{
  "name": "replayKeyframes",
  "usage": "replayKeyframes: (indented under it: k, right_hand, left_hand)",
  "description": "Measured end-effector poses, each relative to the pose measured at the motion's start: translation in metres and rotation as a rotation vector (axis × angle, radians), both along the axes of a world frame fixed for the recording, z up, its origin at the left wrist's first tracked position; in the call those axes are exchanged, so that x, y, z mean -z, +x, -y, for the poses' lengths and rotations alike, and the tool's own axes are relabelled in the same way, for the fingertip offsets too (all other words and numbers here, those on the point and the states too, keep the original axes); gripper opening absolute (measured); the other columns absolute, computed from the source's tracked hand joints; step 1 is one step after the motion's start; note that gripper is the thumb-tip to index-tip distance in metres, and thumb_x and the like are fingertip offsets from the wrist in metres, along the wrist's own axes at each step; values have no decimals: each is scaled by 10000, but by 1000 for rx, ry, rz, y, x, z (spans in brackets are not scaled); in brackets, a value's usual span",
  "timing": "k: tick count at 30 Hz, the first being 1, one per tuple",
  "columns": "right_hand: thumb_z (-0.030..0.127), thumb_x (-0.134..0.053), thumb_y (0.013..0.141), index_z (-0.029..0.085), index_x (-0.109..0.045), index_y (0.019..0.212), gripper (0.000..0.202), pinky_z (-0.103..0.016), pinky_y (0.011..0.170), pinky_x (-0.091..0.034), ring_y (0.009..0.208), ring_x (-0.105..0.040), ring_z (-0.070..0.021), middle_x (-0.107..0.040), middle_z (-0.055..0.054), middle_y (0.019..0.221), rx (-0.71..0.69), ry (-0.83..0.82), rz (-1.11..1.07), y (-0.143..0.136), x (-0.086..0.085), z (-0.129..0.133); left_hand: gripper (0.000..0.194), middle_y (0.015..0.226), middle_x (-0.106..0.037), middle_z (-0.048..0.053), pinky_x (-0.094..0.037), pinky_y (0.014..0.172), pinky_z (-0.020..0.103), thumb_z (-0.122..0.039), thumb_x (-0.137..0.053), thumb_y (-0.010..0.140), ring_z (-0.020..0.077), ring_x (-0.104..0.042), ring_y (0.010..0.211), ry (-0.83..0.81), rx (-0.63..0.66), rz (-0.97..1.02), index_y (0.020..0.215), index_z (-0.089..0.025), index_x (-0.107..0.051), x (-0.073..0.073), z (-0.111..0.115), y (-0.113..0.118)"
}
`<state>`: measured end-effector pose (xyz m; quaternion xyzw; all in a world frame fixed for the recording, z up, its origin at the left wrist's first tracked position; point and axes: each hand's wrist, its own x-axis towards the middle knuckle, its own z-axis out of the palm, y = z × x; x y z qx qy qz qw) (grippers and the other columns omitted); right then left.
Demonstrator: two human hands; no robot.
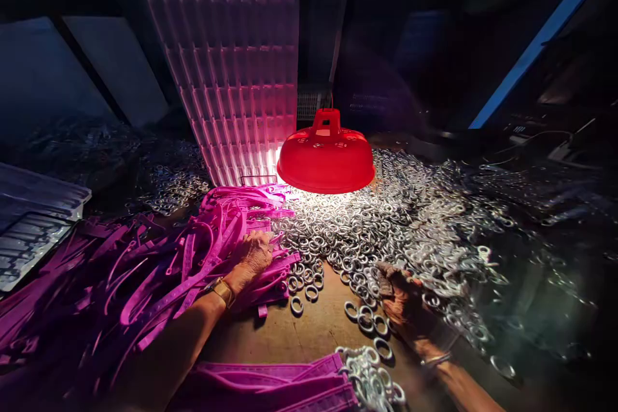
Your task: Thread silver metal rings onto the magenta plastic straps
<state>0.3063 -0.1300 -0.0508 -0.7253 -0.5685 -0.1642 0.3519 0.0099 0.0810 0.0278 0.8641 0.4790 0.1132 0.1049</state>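
Left hand [255, 253] on magenta straps [187, 261], right hand [402, 299] at metal rings [350, 232]

**Dim workshop**

From my remote feed I make out a workshop: a red lamp [326, 161] hangs over a brown tabletop [270, 340], metal rings [410, 225] heaped toward its right edge, pink straps [188, 261] piled toward its left.

Two hands: one left hand [257, 251], one right hand [400, 296]. One watch [223, 292], one bracelet [438, 359]. One red lamp [326, 161]. Two plastic trays [232, 77] visible, one upright, one at left edge. Pink straps [181, 286]: dozens, exact count hidden by overlap; two groups. Metal rings [347, 232]: hundreds, too many to count. One bench [284, 338].
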Motion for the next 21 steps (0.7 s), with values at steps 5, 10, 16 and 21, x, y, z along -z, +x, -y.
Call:
replayKeyframes:
  k: [5, 10, 16, 21]
  right_hand:
    - [207, -441, 836, 214, -684, 992, 289, -412, 780, -416, 858, -594, -266, -662, -85, 814, -39, 58, 28, -17, -32, -54]
    - [330, -496, 874, 197, -635, 1020, 242, -362, 765, -488, 832, -614, -226, -665, -100, 916, -204, 141, -373, -22, -60, -78]
    - [386, -581, 825, 185, -580, 958, 241, -278, 673, -521, 732, -600, -158, -623, -50, 837, -523, 71, -895, -84, -78, -79]
    - [272, -592, 743, 199, -538, 842, 135, -196, 481, -401, 545, -452, -91, -496, 31, 661, -747, -62, -1252, -156, -86, -72]
  left_hand:
    - [239, 970, -695, 129, -481, 822, 354, -186, -494, 872, 257, -642, 922, -15, 25, 68, 1006, -150, -689, -14, -6, -9]
    - [235, 974, -708, 112, -507, 788, 337, -217, -487, 865, 238, -665, 893, 73, 49, 229, 982, -148, -680, -46, 9, -20]
    - [300, 773, -676, 56, -480, 627, 280, -371, -457, 870, 170, -618, 665, 95, 190, 573, 886, -177, -685, -67, 61, -27]
    - [295, 633, -591, 0, -450, 535, 241, -300, -522, 756, 138, -547, 557, -436, -8, 683, 979, -154, -647, -34, 97, -17]
